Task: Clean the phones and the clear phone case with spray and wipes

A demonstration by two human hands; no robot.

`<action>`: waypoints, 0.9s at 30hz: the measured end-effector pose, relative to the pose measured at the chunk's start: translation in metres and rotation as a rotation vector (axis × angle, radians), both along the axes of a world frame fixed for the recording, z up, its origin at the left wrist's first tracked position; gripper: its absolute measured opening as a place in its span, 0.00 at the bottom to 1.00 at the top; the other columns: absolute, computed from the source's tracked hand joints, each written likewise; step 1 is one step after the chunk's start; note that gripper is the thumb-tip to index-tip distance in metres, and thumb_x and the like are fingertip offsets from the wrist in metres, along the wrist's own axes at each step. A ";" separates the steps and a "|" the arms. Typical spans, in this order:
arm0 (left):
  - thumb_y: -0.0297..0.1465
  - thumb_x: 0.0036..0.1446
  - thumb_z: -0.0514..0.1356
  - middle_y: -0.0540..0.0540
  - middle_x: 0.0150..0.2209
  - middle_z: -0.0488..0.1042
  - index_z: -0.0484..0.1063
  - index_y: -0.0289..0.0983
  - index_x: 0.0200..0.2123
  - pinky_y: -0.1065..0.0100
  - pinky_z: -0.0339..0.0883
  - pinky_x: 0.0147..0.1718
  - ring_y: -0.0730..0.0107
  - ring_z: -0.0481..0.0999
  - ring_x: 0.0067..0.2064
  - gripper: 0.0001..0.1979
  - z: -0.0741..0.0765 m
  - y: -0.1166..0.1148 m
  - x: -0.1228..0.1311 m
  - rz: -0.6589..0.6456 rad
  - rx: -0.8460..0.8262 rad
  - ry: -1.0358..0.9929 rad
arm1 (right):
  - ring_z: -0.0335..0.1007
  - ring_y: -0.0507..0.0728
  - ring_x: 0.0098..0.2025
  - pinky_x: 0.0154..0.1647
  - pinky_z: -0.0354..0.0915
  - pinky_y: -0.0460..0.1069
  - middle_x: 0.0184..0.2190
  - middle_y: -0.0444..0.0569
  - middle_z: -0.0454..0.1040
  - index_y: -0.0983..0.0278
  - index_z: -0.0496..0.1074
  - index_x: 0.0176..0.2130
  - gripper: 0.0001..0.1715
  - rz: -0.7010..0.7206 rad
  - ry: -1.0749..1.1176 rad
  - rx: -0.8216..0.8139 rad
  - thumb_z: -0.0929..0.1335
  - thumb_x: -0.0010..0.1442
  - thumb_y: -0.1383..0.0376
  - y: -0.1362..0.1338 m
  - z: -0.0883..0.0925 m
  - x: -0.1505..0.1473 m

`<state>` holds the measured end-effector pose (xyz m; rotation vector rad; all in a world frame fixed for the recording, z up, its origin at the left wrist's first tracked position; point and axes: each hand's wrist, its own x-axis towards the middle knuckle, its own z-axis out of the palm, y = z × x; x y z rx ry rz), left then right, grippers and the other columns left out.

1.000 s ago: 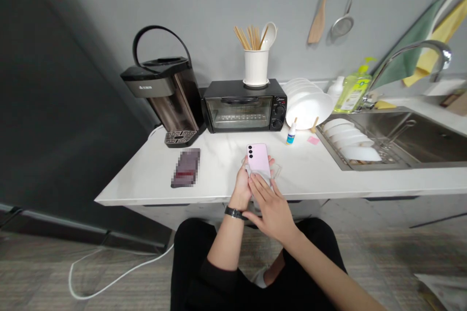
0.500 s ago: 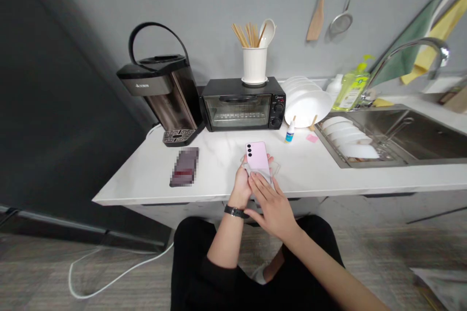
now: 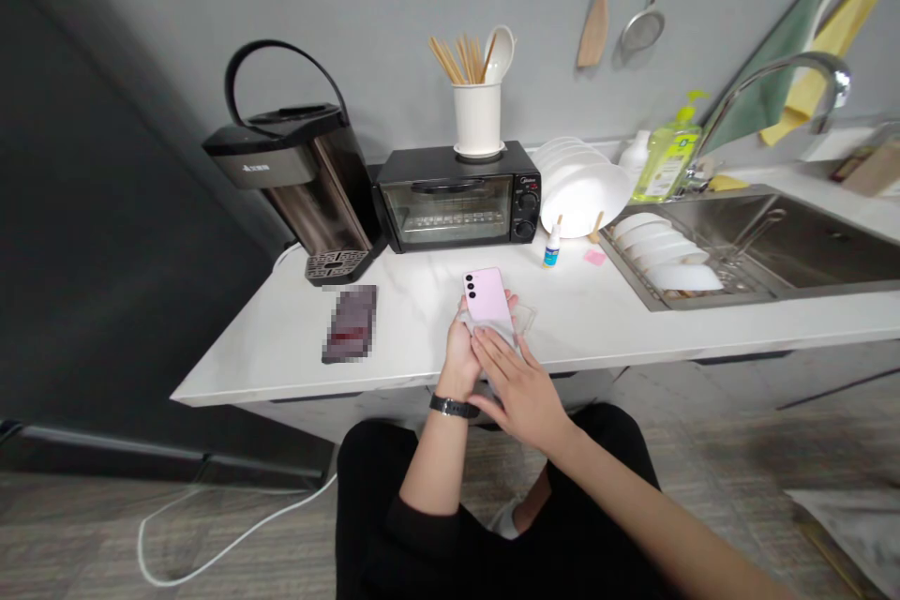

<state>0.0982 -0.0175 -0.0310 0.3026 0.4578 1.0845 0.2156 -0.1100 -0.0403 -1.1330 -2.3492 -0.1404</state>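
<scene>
Pink phone (image 3: 485, 298), back facing up, gripped from beneath by the left hand (image 3: 460, 354); the right hand (image 3: 517, 382) lies flat-fingered across its lower end. A clear case (image 3: 524, 319) sits just right of both.

- Bench (image 3: 295, 347): white top.
- Kettle (image 3: 295, 178) at 10 o'clock.
- Toaster oven (image 3: 457, 199) at 12.
- Dropper bottle (image 3: 552, 248), pink note (image 3: 594, 257) at 1.
- Dark flat item (image 3: 350, 323), blurred, at 9.
- Sink (image 3: 794, 248) at 3.

A toaster oven (image 3: 457, 198) is sitting on the counter (image 3: 281, 337), a kettle (image 3: 295, 183) standing left of it, a utensil cup (image 3: 477, 118) resting atop it, plates (image 3: 580, 192) leaning right of it.
</scene>
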 end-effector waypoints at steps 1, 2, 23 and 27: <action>0.47 0.72 0.50 0.30 0.56 0.79 0.69 0.28 0.65 0.53 0.69 0.61 0.49 0.79 0.58 0.32 0.000 0.002 0.000 -0.003 -0.010 -0.001 | 0.49 0.65 0.76 0.76 0.44 0.68 0.75 0.57 0.52 0.67 0.41 0.77 0.46 -0.012 -0.010 -0.001 0.60 0.74 0.48 0.000 -0.002 0.007; 0.46 0.72 0.49 0.30 0.53 0.81 0.70 0.26 0.63 0.54 0.69 0.61 0.50 0.81 0.56 0.32 0.000 0.003 0.000 0.001 -0.020 0.001 | 0.49 0.65 0.76 0.76 0.44 0.68 0.75 0.56 0.52 0.66 0.41 0.77 0.46 -0.041 -0.011 -0.005 0.60 0.74 0.47 0.005 0.000 0.012; 0.40 0.74 0.51 0.40 0.51 0.83 0.75 0.34 0.58 0.61 0.64 0.65 0.57 0.78 0.61 0.22 0.005 0.002 0.005 0.049 -0.069 0.031 | 0.47 0.67 0.77 0.75 0.43 0.71 0.76 0.59 0.50 0.68 0.43 0.77 0.44 -0.178 0.053 -0.024 0.57 0.75 0.46 0.061 0.023 0.015; 0.41 0.74 0.49 0.42 0.62 0.76 0.69 0.40 0.66 0.60 0.64 0.65 0.59 0.71 0.67 0.24 0.008 -0.001 0.000 -0.022 -0.038 0.104 | 0.46 0.66 0.77 0.76 0.39 0.70 0.76 0.59 0.50 0.70 0.48 0.76 0.44 -0.096 0.067 -0.012 0.58 0.74 0.46 0.064 0.025 -0.006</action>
